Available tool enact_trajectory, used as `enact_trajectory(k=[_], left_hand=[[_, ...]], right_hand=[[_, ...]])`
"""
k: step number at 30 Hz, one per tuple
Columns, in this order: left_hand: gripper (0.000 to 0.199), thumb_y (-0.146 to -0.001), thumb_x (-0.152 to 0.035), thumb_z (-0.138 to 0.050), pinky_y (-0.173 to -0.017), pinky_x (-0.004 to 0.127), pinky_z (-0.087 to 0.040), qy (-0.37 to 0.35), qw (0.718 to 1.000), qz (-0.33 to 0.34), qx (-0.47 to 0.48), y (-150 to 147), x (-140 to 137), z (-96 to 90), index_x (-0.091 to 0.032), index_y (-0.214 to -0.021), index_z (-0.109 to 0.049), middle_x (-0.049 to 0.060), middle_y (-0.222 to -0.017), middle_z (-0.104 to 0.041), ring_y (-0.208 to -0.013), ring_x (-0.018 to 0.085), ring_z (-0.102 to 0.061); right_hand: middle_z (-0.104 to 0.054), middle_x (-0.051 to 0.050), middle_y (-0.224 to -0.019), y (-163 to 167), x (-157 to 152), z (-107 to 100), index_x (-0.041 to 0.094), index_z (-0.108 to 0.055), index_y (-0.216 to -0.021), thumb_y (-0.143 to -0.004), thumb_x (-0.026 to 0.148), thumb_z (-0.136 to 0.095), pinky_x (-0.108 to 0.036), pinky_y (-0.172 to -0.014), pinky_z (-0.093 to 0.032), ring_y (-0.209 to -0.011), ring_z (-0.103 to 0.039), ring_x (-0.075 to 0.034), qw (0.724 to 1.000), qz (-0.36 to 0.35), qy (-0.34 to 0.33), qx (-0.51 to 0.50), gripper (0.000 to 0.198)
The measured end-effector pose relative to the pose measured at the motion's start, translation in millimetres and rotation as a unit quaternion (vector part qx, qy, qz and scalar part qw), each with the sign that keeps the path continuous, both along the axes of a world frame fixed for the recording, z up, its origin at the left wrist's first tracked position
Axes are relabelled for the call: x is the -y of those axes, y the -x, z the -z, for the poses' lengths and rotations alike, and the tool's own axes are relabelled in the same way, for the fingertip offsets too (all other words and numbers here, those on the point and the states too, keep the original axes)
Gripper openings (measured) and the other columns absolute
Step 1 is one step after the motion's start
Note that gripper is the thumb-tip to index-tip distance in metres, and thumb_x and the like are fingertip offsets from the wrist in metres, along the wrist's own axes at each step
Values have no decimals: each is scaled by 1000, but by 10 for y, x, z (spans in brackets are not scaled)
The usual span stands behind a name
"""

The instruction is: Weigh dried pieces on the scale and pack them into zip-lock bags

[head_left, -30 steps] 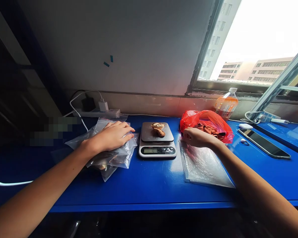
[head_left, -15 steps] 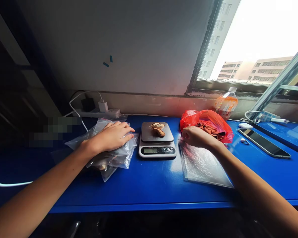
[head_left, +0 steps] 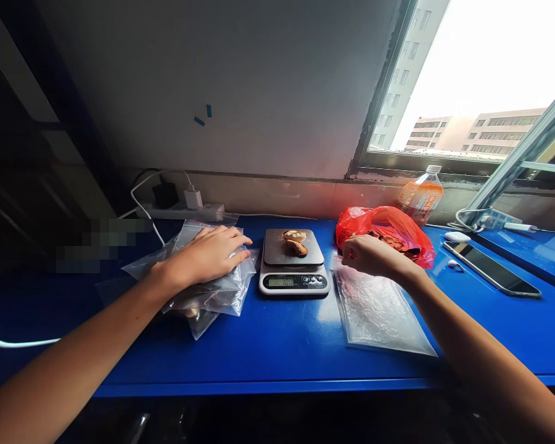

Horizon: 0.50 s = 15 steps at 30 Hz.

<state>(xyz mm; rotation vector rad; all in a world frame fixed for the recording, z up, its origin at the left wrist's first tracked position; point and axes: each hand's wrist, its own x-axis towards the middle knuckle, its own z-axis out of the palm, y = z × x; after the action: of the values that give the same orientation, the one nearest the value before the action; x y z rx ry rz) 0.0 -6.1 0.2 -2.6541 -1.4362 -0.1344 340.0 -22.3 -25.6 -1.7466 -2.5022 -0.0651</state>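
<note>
My left hand (head_left: 215, 254) lies flat, fingers stretched out, on a pile of clear zip bags (head_left: 231, 290); some hold pale pieces. Between my hands stands a kitchen scale (head_left: 294, 280) with a lit display. Dried brown and cream pieces (head_left: 296, 248), resembling dried mushroom, rest on its steel plate. My right hand (head_left: 367, 254) is closed at the upper edge of a clear plastic bag (head_left: 382, 311) that lies flat right of the scale; its fingertips are partly hidden. Just behind this hand, a red plastic bag (head_left: 351, 221) gapes with dark reddish-brown dried pieces (head_left: 393, 239) inside.
An orange drink bottle (head_left: 420, 194) stands behind the red bag. At the right lie a phone (head_left: 493, 268), a white earbud case (head_left: 457, 237) and an earbud (head_left: 456, 265). A power strip (head_left: 185, 211) with a charger and cables runs along the wall. The blue table (head_left: 277, 351) ends in front.
The lower edge of the clear bag under my right hand has shifted slightly toward me. My left hand, the scale and the pieces on it look the same.
</note>
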Motion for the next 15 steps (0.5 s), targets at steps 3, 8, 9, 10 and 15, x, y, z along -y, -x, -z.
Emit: enact_trajectory(k=[3, 8, 9, 10, 15], left_hand=[[40, -91, -43, -40, -98, 44, -37, -53, 998, 22, 14, -6, 39, -37, -26, -121, -60, 6, -128, -58, -117, 27, -52], [32, -91, -35, -46, -96, 45, -39, -142, 983, 98, 68, -55, 162, -118, -23, -116, -62, 7, -119, -63, -112, 26, -54], [31, -92, -33, -46, -95, 44, -40, -151, 979, 116, 79, -81, 207, -128, -22, -116, -62, 7, -116, -64, -109, 26, -56], [30, -92, -32, -45, -92, 43, -42, -157, 974, 134, 91, -113, 258, -131, -21, -115, -62, 7, -113, -65, -106, 24, -58], [25, -92, -25, -49, -84, 34, -47, -128, 954, 227, 149, -313, 510, -36, -20, -113, -62, 4, -102, -69, -92, 18, -62]], right_hand=[[-63, -3, -68, 51, 69, -72, 17, -64, -69, -80, 22, -60, -26, -53, -33, -56, -48, -11, 999, -20, -24, -37, 14], [-63, -3, -77, 254, 198, -125, 17, -63, -76, -84, 27, -60, -25, -61, -38, -67, -52, -13, 989, -86, -82, -87, 13], [-63, -4, -78, 305, 225, -120, 17, -62, -77, -84, 28, -60, -26, -62, -39, -69, -52, -13, 986, -98, -95, -96, 14], [-62, -4, -79, 358, 254, -113, 17, -62, -77, -85, 27, -60, -26, -63, -40, -71, -53, -13, 983, -110, -106, -105, 13], [-60, -4, -78, 614, 419, -67, 17, -61, -79, -86, 21, -57, -26, -65, -41, -75, -53, -15, 961, -173, -172, -131, 9]])
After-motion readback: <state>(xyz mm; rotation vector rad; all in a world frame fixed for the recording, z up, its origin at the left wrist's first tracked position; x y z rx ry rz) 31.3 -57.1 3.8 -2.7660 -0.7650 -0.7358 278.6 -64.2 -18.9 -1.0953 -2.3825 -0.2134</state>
